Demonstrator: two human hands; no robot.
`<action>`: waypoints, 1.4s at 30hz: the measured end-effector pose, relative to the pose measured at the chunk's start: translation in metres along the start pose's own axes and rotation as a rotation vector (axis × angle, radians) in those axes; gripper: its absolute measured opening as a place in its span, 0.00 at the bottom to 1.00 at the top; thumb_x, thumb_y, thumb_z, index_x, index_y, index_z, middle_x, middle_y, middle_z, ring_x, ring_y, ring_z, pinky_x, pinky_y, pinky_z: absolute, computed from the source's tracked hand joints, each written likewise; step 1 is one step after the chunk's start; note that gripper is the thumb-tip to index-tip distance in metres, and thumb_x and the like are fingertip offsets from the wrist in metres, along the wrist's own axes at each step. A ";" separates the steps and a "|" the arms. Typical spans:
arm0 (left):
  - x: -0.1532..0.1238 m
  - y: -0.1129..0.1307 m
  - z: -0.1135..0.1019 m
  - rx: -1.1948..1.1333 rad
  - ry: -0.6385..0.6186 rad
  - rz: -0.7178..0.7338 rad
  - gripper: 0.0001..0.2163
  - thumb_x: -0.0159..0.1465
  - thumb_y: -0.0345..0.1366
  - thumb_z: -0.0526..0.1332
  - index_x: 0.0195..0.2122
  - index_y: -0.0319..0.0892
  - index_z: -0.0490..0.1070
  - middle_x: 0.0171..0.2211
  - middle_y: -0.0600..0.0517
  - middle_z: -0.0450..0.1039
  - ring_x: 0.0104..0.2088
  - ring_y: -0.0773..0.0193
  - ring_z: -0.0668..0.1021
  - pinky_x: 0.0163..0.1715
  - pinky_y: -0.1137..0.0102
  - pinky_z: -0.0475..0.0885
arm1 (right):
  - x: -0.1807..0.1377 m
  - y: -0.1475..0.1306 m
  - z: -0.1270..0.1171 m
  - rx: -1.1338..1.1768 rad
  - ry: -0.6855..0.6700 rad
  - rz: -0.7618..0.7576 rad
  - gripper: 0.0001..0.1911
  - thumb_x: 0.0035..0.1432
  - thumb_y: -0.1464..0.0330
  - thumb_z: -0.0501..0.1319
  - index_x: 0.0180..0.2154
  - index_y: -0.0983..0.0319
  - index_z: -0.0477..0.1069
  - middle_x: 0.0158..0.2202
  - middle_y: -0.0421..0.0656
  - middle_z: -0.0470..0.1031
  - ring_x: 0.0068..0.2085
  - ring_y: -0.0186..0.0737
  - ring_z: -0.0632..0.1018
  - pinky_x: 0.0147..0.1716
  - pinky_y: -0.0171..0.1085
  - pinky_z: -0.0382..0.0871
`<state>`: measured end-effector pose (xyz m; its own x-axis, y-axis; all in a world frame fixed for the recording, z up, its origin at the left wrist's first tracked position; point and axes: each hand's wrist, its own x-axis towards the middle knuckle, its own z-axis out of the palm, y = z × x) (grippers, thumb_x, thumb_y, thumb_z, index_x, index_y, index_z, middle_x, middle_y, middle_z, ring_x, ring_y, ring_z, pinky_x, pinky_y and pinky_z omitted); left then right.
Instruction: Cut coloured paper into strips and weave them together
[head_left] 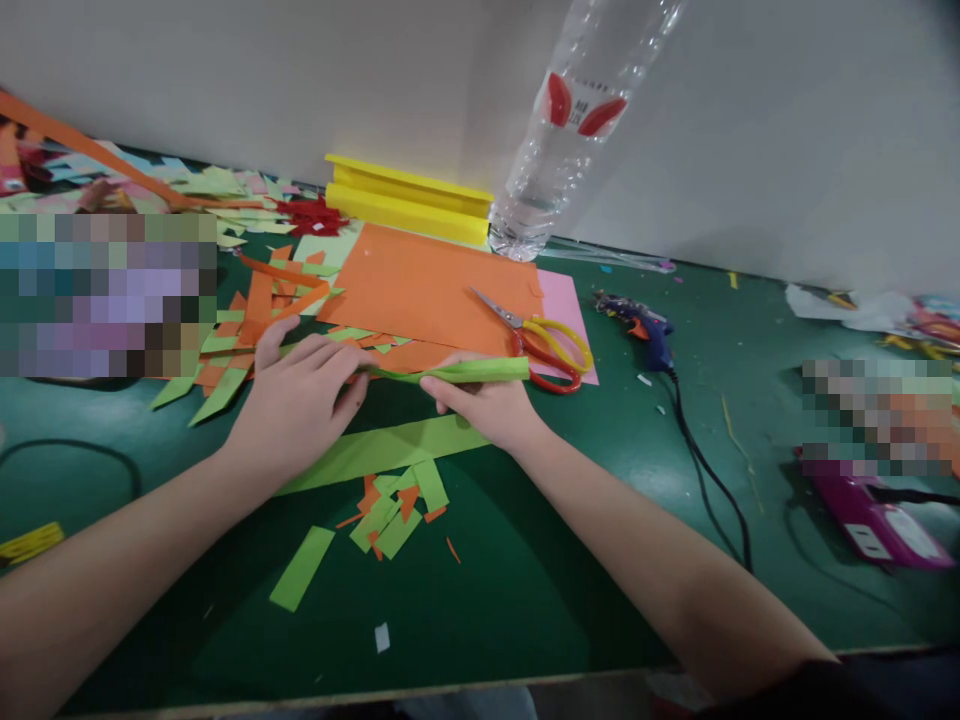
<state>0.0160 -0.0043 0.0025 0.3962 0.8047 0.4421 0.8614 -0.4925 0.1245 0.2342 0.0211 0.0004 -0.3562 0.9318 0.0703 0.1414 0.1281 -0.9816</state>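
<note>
My left hand (300, 400) and my right hand (487, 405) hold the two ends of a rolled strip of light green paper (480, 371) just above the green table (525, 580). The left fingers pinch its left end, and the right fingers are curled round its middle. Its right end sticks out toward the scissors (544, 345) with yellow and red handles. A longer flat green strip (390, 450) lies under my hands. Small green and orange offcuts (390, 510) lie in front of them.
An orange sheet (420, 285) and a pink sheet (566, 305) lie behind the hands. Yellow folded card (409, 200) and a clear plastic bottle (555, 150) stand by the wall. A blue glue gun (645, 330) with a black cable lies right. Paper scraps (247, 300) pile up left.
</note>
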 end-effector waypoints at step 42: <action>0.002 0.007 -0.003 -0.169 0.024 0.112 0.12 0.71 0.38 0.49 0.34 0.47 0.70 0.31 0.53 0.77 0.33 0.59 0.78 0.56 0.51 0.61 | 0.000 -0.004 0.002 -0.078 -0.031 -0.110 0.09 0.49 0.65 0.70 0.21 0.59 0.76 0.20 0.36 0.72 0.23 0.31 0.72 0.26 0.35 0.67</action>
<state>0.0222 -0.0067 0.0067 0.4775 0.7346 0.4820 0.7457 -0.6290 0.2198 0.2318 0.0199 0.0041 -0.4018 0.8998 0.1702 0.1711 0.2564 -0.9513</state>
